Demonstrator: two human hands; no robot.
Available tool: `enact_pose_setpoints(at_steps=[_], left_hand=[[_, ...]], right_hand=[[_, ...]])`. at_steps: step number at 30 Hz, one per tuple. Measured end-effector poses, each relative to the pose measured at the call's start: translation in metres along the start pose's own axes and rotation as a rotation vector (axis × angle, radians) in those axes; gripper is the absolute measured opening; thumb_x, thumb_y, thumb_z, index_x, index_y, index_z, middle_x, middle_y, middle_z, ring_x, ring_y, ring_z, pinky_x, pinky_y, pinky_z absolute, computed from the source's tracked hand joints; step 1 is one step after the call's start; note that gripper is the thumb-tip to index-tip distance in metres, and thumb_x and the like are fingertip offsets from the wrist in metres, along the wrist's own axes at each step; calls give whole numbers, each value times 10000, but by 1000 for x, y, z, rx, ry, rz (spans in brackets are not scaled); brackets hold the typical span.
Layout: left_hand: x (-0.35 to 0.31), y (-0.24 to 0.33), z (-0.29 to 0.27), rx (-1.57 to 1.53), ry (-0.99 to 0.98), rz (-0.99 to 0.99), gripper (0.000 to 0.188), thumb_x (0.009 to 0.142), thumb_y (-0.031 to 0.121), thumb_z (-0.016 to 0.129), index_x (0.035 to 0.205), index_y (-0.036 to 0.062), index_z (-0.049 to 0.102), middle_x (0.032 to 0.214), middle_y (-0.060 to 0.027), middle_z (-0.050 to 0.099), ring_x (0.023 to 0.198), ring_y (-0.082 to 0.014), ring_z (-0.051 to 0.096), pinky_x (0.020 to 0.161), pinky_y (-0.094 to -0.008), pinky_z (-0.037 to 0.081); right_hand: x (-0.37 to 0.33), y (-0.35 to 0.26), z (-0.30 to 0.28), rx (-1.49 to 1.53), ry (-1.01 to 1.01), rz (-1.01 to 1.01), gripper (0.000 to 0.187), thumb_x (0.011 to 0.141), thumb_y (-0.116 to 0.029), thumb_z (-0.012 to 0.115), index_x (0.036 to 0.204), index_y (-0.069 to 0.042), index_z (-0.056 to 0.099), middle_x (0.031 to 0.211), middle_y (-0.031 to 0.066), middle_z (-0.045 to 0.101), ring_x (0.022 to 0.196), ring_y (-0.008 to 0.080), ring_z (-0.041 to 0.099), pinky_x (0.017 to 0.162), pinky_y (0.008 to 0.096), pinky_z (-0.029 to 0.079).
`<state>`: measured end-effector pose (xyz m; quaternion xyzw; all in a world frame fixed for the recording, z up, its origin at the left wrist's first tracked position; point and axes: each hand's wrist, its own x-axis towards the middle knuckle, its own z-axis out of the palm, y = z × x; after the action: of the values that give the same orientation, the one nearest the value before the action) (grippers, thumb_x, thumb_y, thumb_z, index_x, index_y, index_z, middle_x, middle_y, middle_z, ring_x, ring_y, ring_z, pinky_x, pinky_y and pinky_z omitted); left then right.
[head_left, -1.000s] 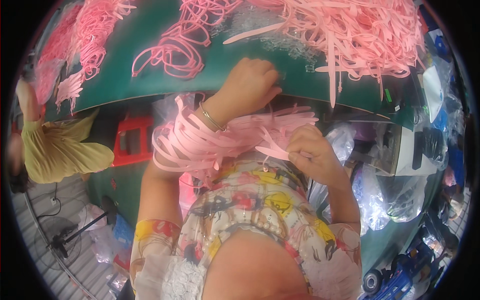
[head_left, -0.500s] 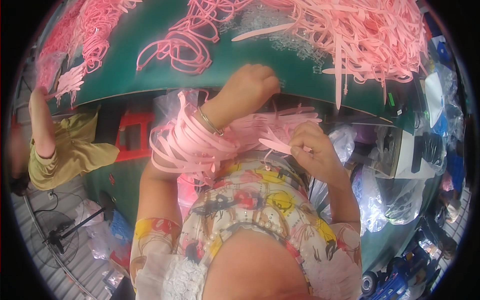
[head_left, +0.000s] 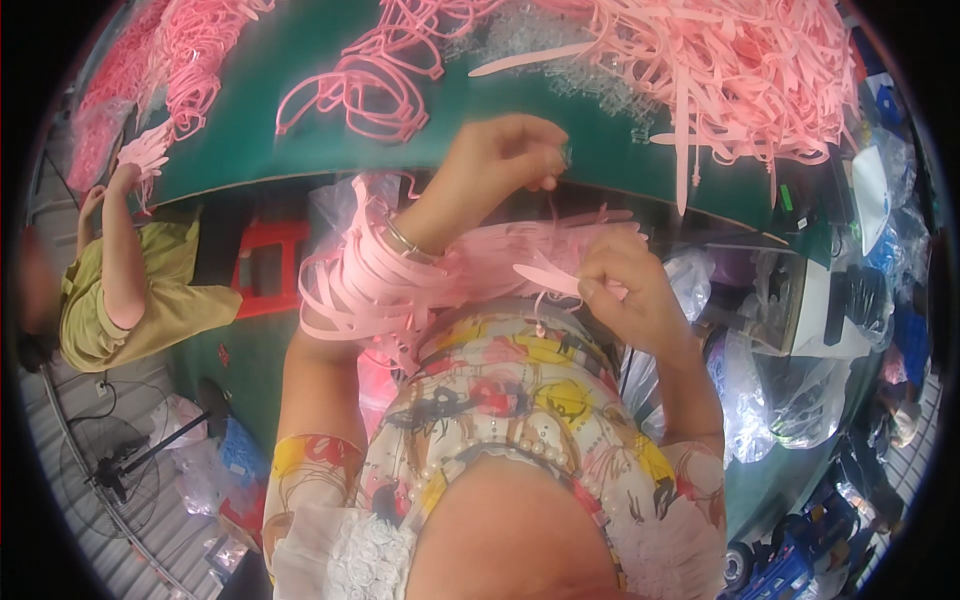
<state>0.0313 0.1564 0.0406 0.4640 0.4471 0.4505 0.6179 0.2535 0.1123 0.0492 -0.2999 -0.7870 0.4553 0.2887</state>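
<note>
Over the table's near edge, my left hand [head_left: 508, 158] is closed in a pinch, a small clear plastic buckle [head_left: 566, 156] at its fingertips. Many flat pink straps [head_left: 345, 285] hang looped round my left forearm, below a metal bangle [head_left: 408, 243]. More of them bunch across my lap. To the right and lower, my right hand [head_left: 630, 285] pinches one pink strap [head_left: 545, 278], whose flat rounded end sticks out leftward. A thin tail with a small bead-like tip dangles beneath it.
The green table [head_left: 250, 130] carries a big heap of pink straps [head_left: 740, 70] at right and scattered clear plastic pieces [head_left: 595, 90]. Pink looped bands [head_left: 370, 100] lie left of these. A co-worker's arm [head_left: 122, 250] reaches pink pieces at far left, near a red stool [head_left: 270, 262].
My left hand has lifted slightly and turned, and the clear piece now shows at its fingertips. The strap in my right hand has shifted a little. The co-worker's arms moved.
</note>
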Motion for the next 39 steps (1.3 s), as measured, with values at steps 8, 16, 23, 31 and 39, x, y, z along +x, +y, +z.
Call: enact_pose_setpoints(at_steps=[8, 16, 23, 31, 39], left_hand=[[-43, 7, 19, -168, -148, -178, 131, 862, 5, 634, 991, -16, 630, 886, -61, 651, 815, -124, 617, 744, -259, 500], [-60, 2, 24, -142, -173, -106, 137, 862, 10, 637, 998, 7, 619, 942, -16, 634, 857, -83, 584, 731, -221, 465], [-64, -1, 28, -216, -215, -126, 209, 859, 17, 648, 1067, 1, 649, 961, -16, 658, 818, -50, 575, 668, -189, 449], [-62, -11, 25, 54, -210, 69, 182, 855, 36, 658, 1032, -2, 680, 952, -15, 651, 829, -63, 576, 625, -207, 440], [-68, -4, 29, 99, -206, 7, 164, 852, 30, 651, 1006, -27, 655, 876, -28, 628, 803, -68, 568, 641, -212, 456]], right_hand=[[10, -5, -1, -27, 26, -77, 46, 744, -54, 604, 744, -59, 559, 781, 54, 523, 797, 231, 503, 835, 363, 358], [10, -7, -1, -20, -10, -104, 34, 751, -66, 604, 754, -76, 571, 756, 38, 506, 778, 216, 492, 835, 358, 337], [6, -7, -4, -11, -32, -98, 32, 758, -95, 606, 762, -72, 586, 759, 37, 513, 788, 220, 492, 846, 361, 338], [0, -9, -3, -43, -10, -94, 37, 755, -103, 605, 752, -71, 586, 762, 39, 521, 789, 229, 494, 847, 370, 341], [-3, -11, -3, -127, 31, -86, 43, 748, -103, 598, 758, -71, 571, 759, 49, 520, 789, 236, 499, 858, 379, 324]])
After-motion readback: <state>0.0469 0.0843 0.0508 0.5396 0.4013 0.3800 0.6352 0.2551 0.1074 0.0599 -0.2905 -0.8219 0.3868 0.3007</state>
